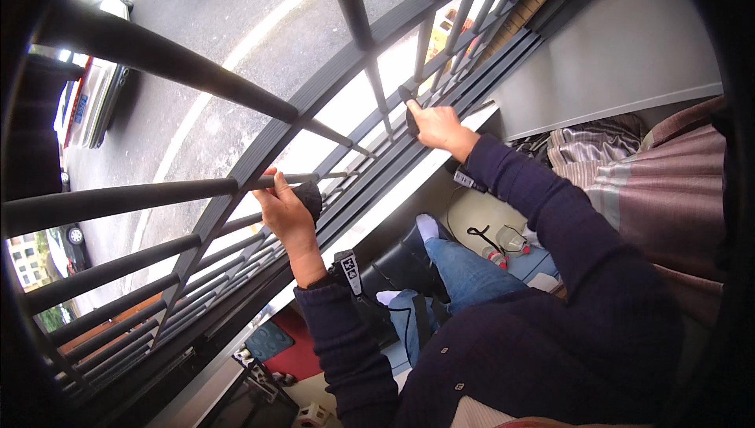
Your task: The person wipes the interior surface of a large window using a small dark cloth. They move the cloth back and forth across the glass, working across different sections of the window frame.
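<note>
A dark grey window guard [259, 149] of rails and bars stretches along the window, with both my hands up at it. My left hand [289, 214] is closed at one of the bars [181, 192], its fingertips on the metal. A dark, crumpled, cloth-like piece [310, 198] shows beside its palm. Farther along to the right, my right hand [442, 128] is closed at another bar, thumb and forefinger toward it. A similar dark cloth-like piece [411, 120] sticks out beneath those fingers, partly hidden by them.
Beyond the bars lies a street with parked cars [102, 102]. Window tracks [346, 212] run below the guard. My feet rest on a black padded surface [397, 263]; to the right are clear bottles with red caps [507, 247], a black cord and a striped curtain [661, 192].
</note>
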Action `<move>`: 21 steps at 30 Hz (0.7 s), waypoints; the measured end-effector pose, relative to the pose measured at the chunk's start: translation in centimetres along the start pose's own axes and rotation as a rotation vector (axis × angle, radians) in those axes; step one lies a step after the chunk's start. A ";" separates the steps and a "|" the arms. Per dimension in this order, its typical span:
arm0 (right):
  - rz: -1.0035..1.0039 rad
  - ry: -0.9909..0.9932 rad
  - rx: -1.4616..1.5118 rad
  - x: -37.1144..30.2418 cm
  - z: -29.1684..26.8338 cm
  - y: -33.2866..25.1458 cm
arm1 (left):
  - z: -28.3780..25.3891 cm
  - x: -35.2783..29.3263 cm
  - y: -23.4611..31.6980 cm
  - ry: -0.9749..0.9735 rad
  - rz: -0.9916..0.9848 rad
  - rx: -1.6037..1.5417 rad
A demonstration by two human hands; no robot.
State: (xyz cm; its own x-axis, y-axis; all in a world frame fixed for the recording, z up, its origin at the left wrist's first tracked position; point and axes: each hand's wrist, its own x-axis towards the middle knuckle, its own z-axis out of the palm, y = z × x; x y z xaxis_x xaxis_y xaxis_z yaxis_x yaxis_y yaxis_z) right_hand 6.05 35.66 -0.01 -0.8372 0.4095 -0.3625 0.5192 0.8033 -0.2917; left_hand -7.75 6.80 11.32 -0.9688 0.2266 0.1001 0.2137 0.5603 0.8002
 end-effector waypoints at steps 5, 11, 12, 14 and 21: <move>0.076 0.122 0.018 -0.5 -1.9 -0.5 | 0.3 0.0 0.0 0.020 0.044 -0.050; -0.118 -0.099 0.116 -3.0 -0.9 -0.7 | 0.1 0.0 0.0 0.007 0.089 -0.136; -0.033 -0.035 0.142 -3.4 -1.1 0.3 | 0.0 0.1 0.0 0.006 0.057 -0.076; 0.138 0.113 0.190 -3.6 -2.2 3.3 | -0.1 0.0 0.0 -0.026 0.025 -0.072; 0.044 0.139 0.042 1.0 -2.6 5.5 | 0.0 0.1 0.0 -0.020 0.068 -0.094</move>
State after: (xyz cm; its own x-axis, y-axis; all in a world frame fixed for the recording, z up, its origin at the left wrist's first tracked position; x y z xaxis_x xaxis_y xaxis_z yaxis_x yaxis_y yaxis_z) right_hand 7.61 41.64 0.33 -0.8275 0.5022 -0.2511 0.5605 0.7656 -0.3158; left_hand -7.86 6.80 11.34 -0.9496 0.2778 0.1453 0.2655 0.4660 0.8440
